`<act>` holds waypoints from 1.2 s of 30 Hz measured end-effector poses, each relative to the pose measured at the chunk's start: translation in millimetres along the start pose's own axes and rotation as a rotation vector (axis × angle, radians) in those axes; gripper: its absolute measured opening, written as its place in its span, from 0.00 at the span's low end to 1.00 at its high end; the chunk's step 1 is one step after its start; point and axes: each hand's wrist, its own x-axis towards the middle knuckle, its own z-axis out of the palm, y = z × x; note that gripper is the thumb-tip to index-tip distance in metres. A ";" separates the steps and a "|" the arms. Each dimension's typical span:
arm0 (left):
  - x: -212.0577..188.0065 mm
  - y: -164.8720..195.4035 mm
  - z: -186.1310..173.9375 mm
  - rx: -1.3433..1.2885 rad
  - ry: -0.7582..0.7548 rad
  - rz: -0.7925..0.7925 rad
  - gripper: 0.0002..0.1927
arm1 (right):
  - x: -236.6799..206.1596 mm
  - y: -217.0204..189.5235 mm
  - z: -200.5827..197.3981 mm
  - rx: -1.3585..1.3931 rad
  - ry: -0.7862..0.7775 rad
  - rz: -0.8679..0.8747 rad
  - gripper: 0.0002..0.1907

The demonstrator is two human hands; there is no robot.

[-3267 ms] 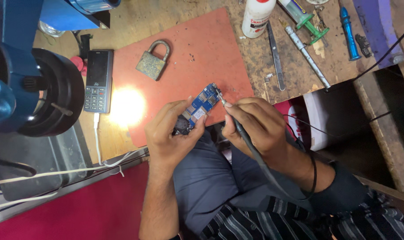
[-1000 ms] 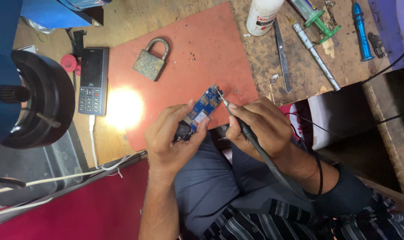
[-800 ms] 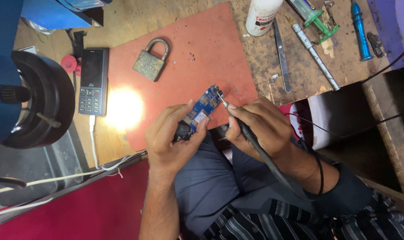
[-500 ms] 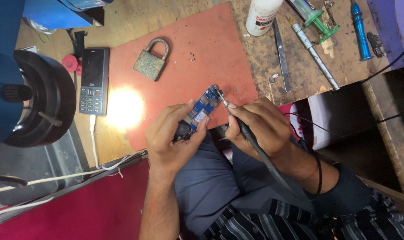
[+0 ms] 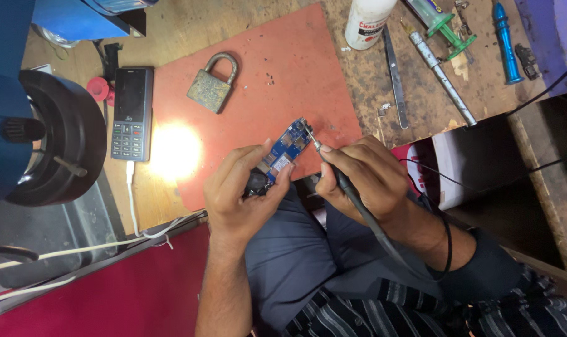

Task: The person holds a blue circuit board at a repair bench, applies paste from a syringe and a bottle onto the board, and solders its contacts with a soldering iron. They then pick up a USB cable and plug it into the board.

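My left hand [image 5: 239, 193] grips a small blue circuit board [image 5: 286, 148], held tilted over the near edge of a reddish-orange mat [image 5: 258, 81]. My right hand [image 5: 361, 178] holds a black pen-shaped soldering iron [image 5: 352, 196] like a pencil. Its thin metal tip touches the far end of the board. The iron's black cord runs back along my right forearm. Both hands rest close together above my lap.
A brass padlock [image 5: 211, 84] and a bright light spot lie on the mat. A dark keypad phone [image 5: 131, 112] lies left of it. A white bottle [image 5: 367, 22], tweezers [image 5: 395, 78], a metal rod [image 5: 442, 78], a blue tool [image 5: 505, 43] and a black round lamp head [image 5: 52, 143] surround the bench.
The view has shifted slightly; my hands, the board and the iron tip stay in nearly the same pose.
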 end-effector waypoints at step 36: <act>0.5 -1.7 0.6 -0.006 0.009 0.012 0.22 | 3.4 -4.5 -2.5 0.013 -0.004 0.039 0.12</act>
